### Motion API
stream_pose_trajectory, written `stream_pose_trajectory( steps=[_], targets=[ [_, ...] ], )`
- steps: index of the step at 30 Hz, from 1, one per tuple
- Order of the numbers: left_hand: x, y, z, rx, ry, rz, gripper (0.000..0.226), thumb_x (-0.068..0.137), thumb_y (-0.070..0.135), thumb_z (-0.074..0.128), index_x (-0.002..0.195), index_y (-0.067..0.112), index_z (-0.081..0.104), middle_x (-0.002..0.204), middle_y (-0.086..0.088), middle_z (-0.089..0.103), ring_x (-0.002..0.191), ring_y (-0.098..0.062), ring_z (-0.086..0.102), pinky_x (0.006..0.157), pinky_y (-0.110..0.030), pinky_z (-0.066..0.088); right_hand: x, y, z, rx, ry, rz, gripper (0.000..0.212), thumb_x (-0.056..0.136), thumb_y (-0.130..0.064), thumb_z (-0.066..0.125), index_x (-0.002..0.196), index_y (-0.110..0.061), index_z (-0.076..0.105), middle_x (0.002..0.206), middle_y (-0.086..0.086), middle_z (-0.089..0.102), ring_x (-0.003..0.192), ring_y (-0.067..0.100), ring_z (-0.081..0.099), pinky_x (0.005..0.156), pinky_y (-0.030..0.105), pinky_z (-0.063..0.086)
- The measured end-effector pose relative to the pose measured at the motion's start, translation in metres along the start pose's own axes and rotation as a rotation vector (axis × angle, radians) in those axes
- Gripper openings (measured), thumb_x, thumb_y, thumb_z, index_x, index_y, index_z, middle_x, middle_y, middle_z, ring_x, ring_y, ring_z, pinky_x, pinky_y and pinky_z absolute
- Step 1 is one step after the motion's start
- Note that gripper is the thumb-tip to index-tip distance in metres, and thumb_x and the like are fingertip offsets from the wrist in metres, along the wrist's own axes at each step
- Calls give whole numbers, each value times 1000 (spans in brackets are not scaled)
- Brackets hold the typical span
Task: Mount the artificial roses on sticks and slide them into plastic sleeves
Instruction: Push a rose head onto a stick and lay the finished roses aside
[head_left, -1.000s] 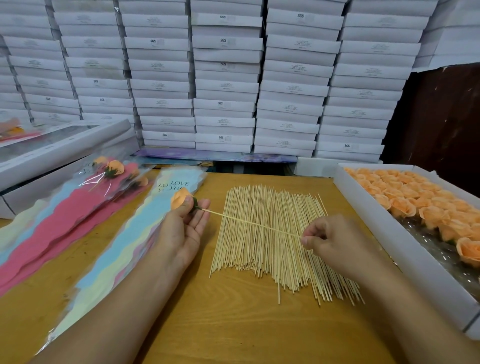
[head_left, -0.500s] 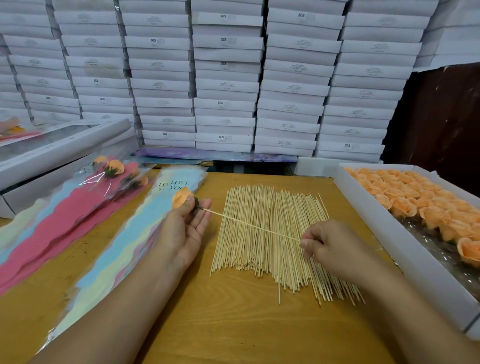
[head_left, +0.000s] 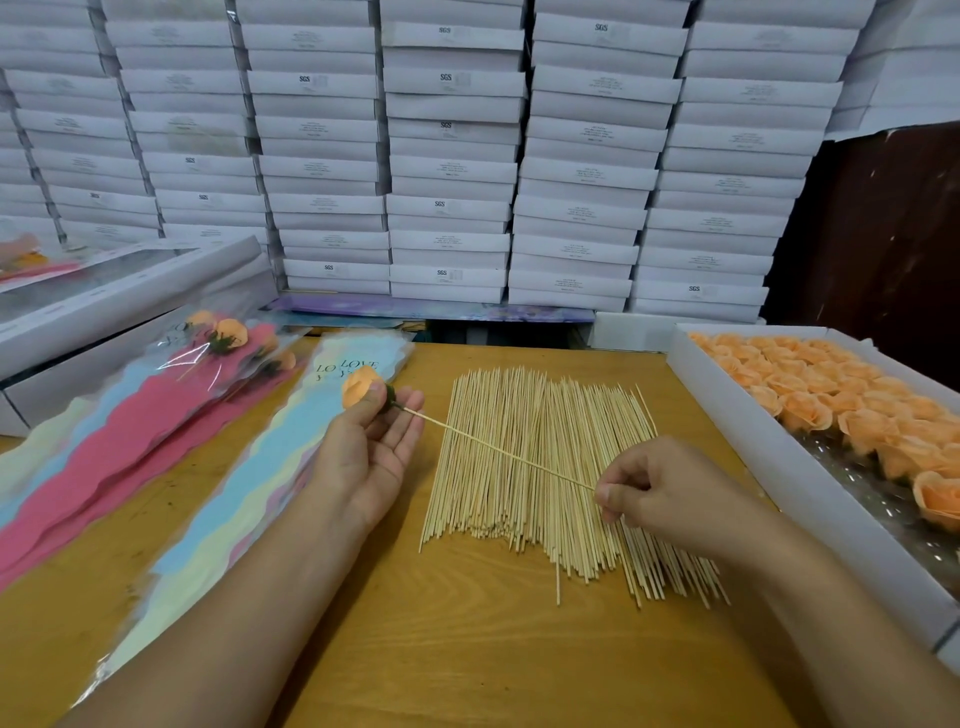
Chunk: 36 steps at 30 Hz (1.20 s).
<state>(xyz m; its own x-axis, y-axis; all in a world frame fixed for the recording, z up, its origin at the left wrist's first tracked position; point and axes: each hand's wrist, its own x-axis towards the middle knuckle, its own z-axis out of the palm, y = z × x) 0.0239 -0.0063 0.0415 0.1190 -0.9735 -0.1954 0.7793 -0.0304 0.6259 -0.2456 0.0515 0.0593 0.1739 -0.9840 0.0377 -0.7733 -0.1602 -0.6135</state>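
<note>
My left hand holds a peach artificial rose by its green base, thumb against the bloom. A thin wooden stick runs from that base to my right hand, which pinches its far end above the pile of sticks on the wooden table. A stack of pastel plastic sleeves lies just left of my left hand, printed with "LOVE YOU". Farther left lie sleeved roses on pink sleeves.
A white box full of peach roses stands along the right side. White flat boxes are stacked high behind the table. More white boxes sit at the left.
My right hand has slid slightly down and left along with the stick's end. The rose in my left hand has stayed almost in place.
</note>
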Motion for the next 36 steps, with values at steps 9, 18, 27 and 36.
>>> stream_pose_trajectory(
  steps=[9,18,27,36],
  targets=[
    [-5,-2,2,24,-84,-46,22,94,21,65,110,6,64,90,-9,78,78,-16,77,64,-29,63,-12,-12,-4,296,-510,19,11,88,-8,73,97,-14,75,74,5,74,58,9,64,56,20,52],
    [-4,-8,1,144,-168,-84,27,85,25,70,106,7,69,93,-7,78,74,-11,75,58,-24,61,-15,-22,12,532,-657,1,11,86,-2,72,96,-7,71,78,9,73,57,13,66,54,21,55],
    [-11,-20,3,306,-270,-114,26,75,13,72,99,6,70,79,-8,76,64,-11,74,49,-19,57,-8,-22,24,720,-536,35,16,80,-8,77,95,-10,75,83,16,73,60,17,67,53,22,56],
    [-24,-32,6,468,-353,-201,42,66,12,82,107,5,72,91,-10,77,68,-13,74,49,-21,58,-8,-24,36,795,-452,81,15,84,-5,77,98,-6,71,84,17,73,64,19,71,53,22,57]
  ],
)
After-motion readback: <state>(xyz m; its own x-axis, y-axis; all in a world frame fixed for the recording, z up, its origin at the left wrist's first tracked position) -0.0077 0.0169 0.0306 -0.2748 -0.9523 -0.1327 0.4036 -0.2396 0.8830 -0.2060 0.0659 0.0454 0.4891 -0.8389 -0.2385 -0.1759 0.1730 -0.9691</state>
